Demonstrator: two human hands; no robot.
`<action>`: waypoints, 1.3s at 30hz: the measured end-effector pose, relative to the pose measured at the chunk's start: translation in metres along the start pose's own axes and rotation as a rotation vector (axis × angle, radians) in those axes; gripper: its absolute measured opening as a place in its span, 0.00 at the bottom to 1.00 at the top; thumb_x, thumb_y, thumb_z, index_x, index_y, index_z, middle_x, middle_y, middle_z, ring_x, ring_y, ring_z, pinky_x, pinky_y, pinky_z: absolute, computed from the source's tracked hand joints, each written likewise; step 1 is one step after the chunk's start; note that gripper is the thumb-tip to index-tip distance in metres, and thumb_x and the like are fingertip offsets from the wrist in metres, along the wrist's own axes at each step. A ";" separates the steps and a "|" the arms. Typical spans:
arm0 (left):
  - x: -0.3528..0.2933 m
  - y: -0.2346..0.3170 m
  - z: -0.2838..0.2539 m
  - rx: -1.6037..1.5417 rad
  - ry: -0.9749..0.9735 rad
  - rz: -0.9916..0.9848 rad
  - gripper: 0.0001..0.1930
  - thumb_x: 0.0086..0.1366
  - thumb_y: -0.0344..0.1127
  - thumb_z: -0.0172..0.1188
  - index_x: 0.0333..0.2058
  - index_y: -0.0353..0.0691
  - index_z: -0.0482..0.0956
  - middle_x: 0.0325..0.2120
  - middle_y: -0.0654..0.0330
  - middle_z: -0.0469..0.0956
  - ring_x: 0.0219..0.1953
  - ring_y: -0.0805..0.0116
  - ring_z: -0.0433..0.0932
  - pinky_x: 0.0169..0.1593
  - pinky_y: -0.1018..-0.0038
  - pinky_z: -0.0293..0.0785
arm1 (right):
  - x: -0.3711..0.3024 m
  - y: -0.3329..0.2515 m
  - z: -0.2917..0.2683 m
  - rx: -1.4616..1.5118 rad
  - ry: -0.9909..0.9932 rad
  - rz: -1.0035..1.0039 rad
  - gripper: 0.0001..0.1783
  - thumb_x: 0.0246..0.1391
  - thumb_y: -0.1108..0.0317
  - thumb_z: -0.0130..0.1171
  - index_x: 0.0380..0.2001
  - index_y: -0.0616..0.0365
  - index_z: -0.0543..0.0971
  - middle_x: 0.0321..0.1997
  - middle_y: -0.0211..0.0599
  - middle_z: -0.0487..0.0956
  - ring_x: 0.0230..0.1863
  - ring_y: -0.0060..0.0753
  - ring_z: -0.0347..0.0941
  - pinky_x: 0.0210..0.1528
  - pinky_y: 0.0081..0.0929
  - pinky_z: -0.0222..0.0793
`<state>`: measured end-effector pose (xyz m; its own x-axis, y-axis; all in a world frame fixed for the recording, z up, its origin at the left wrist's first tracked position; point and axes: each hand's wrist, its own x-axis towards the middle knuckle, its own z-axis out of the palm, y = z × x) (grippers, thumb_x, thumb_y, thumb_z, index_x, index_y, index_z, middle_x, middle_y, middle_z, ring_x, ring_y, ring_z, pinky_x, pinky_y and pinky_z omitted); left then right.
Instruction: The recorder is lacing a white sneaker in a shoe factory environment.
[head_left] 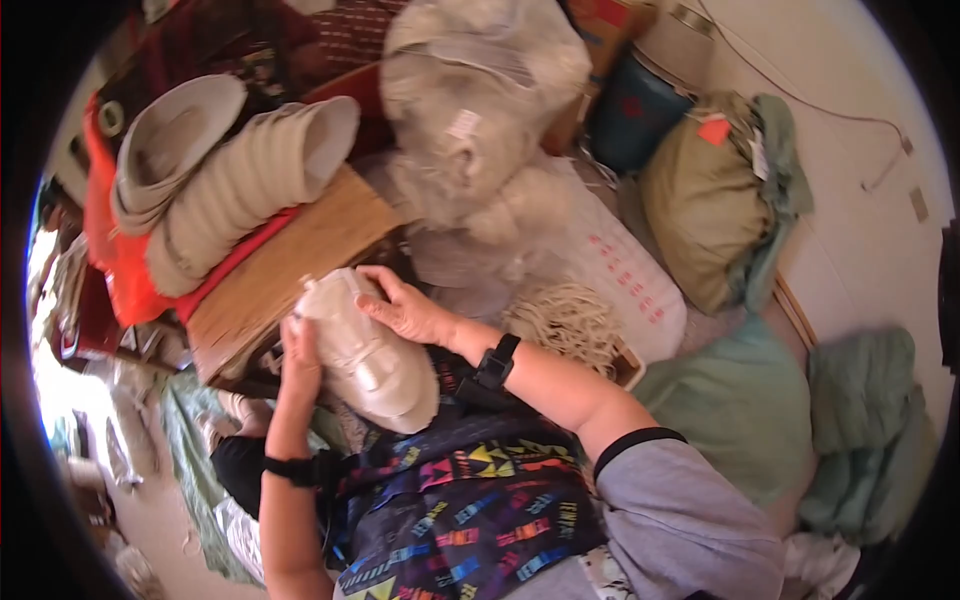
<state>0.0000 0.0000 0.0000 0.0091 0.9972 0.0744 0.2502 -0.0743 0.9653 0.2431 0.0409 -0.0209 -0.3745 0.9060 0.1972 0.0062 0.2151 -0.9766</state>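
Between my two hands, above my lap, is an off-white, hat-like piece (375,365) with a long rounded shape and a raised strip or bow across its middle. Its exact kind is hard to tell. My left hand (302,352) grips the left side with the fingers along the edge. Across the upper right edge my right hand (408,310) is closed, its thumb and fingers pressing on the surface. A nested stack of beige, hat-like shells (235,195) lies tilted at the upper left, on a wooden board (300,260).
Right of my lap sits a tray of tangled off-white cord (568,325). Ahead are a big clear plastic bag (480,90) and a white sack (615,255). Farther right stand a stuffed olive sack (705,200), a dark blue bucket (640,110) and green cloth sacks (740,410).
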 end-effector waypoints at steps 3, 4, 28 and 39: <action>-0.019 0.004 0.067 -0.171 -0.007 -0.109 0.24 0.75 0.48 0.41 0.60 0.37 0.62 0.54 0.57 0.69 0.56 0.68 0.66 0.62 0.72 0.60 | -0.070 0.020 -0.070 -0.134 0.022 0.250 0.22 0.66 0.53 0.50 0.45 0.64 0.77 0.40 0.40 0.80 0.46 0.29 0.74 0.50 0.26 0.68; -0.015 0.014 0.068 -0.176 -0.030 -0.130 0.25 0.75 0.49 0.41 0.61 0.37 0.61 0.55 0.57 0.68 0.57 0.68 0.66 0.63 0.71 0.58 | -0.091 0.034 -0.083 -0.124 0.076 0.454 0.20 0.64 0.54 0.53 0.42 0.63 0.79 0.38 0.43 0.81 0.42 0.33 0.77 0.46 0.28 0.70; -0.046 0.103 0.061 0.244 0.017 0.348 0.25 0.64 0.34 0.57 0.58 0.34 0.66 0.59 0.51 0.64 0.43 0.66 0.72 0.46 0.74 0.69 | -0.143 0.025 -0.141 -0.446 0.451 0.280 0.08 0.55 0.65 0.59 0.35 0.57 0.76 0.26 0.41 0.79 0.27 0.40 0.77 0.32 0.33 0.72; -0.078 0.130 0.030 -0.408 -0.803 -0.517 0.19 0.66 0.43 0.61 0.48 0.34 0.77 0.30 0.64 0.78 0.29 0.80 0.72 0.32 0.85 0.66 | -0.086 -0.143 -0.046 -0.536 0.141 -0.359 0.06 0.51 0.73 0.62 0.32 0.55 0.74 0.25 0.38 0.75 0.26 0.44 0.74 0.27 0.37 0.69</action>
<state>0.0613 -0.0873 0.1123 0.6734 0.6103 -0.4173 0.0615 0.5162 0.8542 0.3175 -0.0512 0.1059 -0.3148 0.7753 0.5476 0.3781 0.6315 -0.6769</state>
